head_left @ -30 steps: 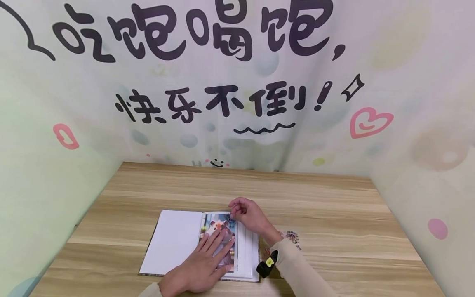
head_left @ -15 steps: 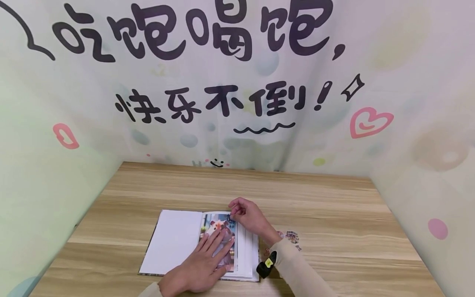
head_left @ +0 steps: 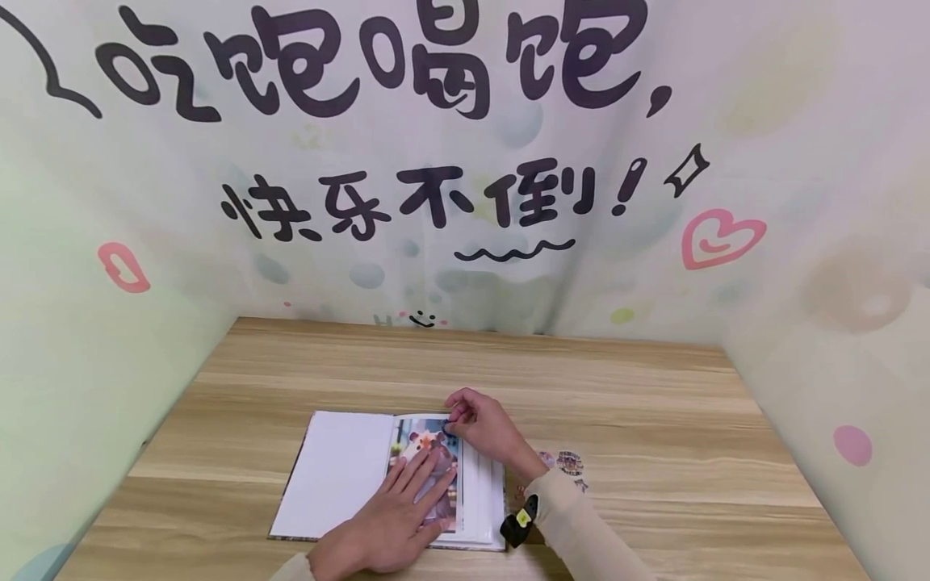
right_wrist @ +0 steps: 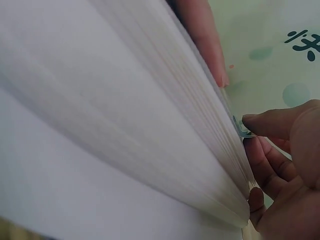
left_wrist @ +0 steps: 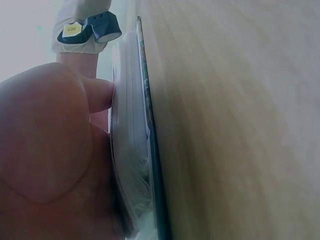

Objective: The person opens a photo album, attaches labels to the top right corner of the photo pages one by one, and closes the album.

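Observation:
An open photo album (head_left: 330,476) lies on the table, with a blank white page at left and a picture of a mouse-like cartoon animal (head_left: 425,436) at right. My left hand (head_left: 395,516) rests flat on that picture, fingers spread. At the picture's upper right corner, my right hand (head_left: 483,424) pinches a small bluish sticker (right_wrist: 243,131) between thumb and finger. In the right wrist view the sticker's edge touches the page, though most of it is hidden. The left wrist view shows the thick stack of album pages (left_wrist: 129,115) from the side.
Several small printed stickers (head_left: 570,462) lie on the wooden table (head_left: 654,420) right of the album, partly behind the right forearm. A black wrist camera (head_left: 519,523) sits on the right wrist. A printed cloth wall (head_left: 363,274) stands behind the table.
The right hand stays at the picture's corner with only a slight shift. The left hand holds its place. The whole head view has drifted a little.

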`<state>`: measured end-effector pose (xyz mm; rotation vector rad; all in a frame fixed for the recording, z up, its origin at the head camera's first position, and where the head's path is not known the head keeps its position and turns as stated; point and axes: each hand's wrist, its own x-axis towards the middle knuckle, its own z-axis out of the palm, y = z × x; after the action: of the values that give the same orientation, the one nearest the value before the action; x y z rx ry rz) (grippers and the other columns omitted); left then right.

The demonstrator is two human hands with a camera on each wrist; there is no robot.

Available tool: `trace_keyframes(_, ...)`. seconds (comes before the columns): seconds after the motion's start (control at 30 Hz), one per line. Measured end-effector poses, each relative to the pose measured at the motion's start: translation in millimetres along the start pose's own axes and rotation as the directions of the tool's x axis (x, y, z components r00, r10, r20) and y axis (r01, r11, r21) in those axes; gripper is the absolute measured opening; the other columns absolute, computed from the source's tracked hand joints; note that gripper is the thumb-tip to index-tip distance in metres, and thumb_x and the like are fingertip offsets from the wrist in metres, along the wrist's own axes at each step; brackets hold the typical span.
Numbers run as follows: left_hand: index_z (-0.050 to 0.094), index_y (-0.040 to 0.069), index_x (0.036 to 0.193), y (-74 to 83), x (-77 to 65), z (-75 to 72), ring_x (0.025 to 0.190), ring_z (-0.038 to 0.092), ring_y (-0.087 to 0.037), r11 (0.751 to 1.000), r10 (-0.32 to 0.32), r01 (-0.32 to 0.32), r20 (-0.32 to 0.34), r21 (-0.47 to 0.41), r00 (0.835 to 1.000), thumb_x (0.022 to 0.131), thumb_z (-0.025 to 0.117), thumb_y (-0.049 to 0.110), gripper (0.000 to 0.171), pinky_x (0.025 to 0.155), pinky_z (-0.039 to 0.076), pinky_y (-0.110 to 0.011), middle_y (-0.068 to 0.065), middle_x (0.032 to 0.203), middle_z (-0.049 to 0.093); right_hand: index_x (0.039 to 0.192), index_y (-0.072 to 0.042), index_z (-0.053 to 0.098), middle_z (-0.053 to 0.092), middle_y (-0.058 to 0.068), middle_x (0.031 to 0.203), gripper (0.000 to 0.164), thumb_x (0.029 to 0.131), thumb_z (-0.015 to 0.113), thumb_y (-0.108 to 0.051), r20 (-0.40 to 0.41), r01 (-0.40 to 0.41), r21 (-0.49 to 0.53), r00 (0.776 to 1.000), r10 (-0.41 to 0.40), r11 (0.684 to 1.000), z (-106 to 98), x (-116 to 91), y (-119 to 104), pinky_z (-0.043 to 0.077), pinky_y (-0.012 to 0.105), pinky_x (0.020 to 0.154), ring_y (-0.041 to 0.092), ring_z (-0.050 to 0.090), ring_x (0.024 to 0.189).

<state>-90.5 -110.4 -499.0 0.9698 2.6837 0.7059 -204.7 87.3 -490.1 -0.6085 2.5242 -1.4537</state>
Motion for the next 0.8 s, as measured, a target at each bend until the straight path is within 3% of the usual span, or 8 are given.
trace_keyframes(0.13,0.017,0.018,0.16,1.1,-0.8,-1.5,0.153,-0.004,-0.028,1.0,0.007,-0.007,-0.001,-0.015,1.0,0.105,0.033,0.049,0.065,0.115,-0.023,-0.031,-0.012,0.167,0.003,0.112,-0.006,0.063,0.062,-0.002,0.088,0.025,0.089,0.072,-0.001,-0.011,0.002,-0.023,1.0,-0.003,1.0,1.6,0.0,1.4,0.05,0.022,0.071,0.011,0.058,0.079)
trace_keyframes(0.37,0.018,0.017,0.16,2.5,-0.8,-4.2,0.153,-0.003,-0.029,0.999,0.004,-0.004,0.005,-0.033,1.0,0.106,0.033,0.048,0.064,0.121,-0.008,-0.049,-0.012,0.167,0.004,0.111,-0.006,0.063,0.062,-0.002,0.089,0.025,0.088,0.072,-0.001,-0.021,0.008,-0.053,1.0,-0.009,0.999,3.0,-1.1,-0.6,0.05,0.022,0.072,0.01,0.058,0.079)
trace_keyframes(0.5,0.02,0.017,0.159,0.6,0.6,-2.4,0.153,-0.002,-0.031,1.0,-0.02,0.02,0.021,-0.001,1.0,0.105,0.033,0.051,0.066,0.115,-0.025,-0.031,-0.013,0.167,0.006,0.112,-0.006,0.063,0.062,-0.001,0.089,0.026,0.088,0.072,0.001,-0.02,0.014,-0.063,1.0,-0.016,0.998,3.7,-1.6,-2.0,0.05,0.022,0.072,0.01,0.057,0.079)
trace_keyframes(0.6,0.021,0.017,0.159,-1.5,1.4,-0.4,0.153,-0.001,-0.031,0.999,-0.025,0.025,0.021,0.04,0.999,0.105,0.032,0.052,0.066,0.105,-0.031,-0.019,-0.013,0.167,0.006,0.112,-0.006,0.063,0.061,-0.001,0.09,0.027,0.088,0.071,0.001,-0.023,0.011,-0.07,1.0,-0.012,0.998,4.7,-1.4,-2.0,0.05,0.021,0.072,0.009,0.057,0.079)
trace_keyframes(0.8,0.019,0.017,0.16,-0.8,-0.3,0.5,0.153,-0.002,-0.03,1.0,0.003,-0.003,0.003,0.016,1.0,0.105,0.032,0.05,0.065,0.11,-0.029,-0.024,-0.013,0.167,0.005,0.114,-0.006,0.063,0.06,-0.001,0.09,0.029,0.087,0.071,0.002,-0.03,0.017,-0.084,0.999,-0.019,0.996,6.3,-3.1,-2.0,0.05,0.021,0.071,0.01,0.056,0.079)
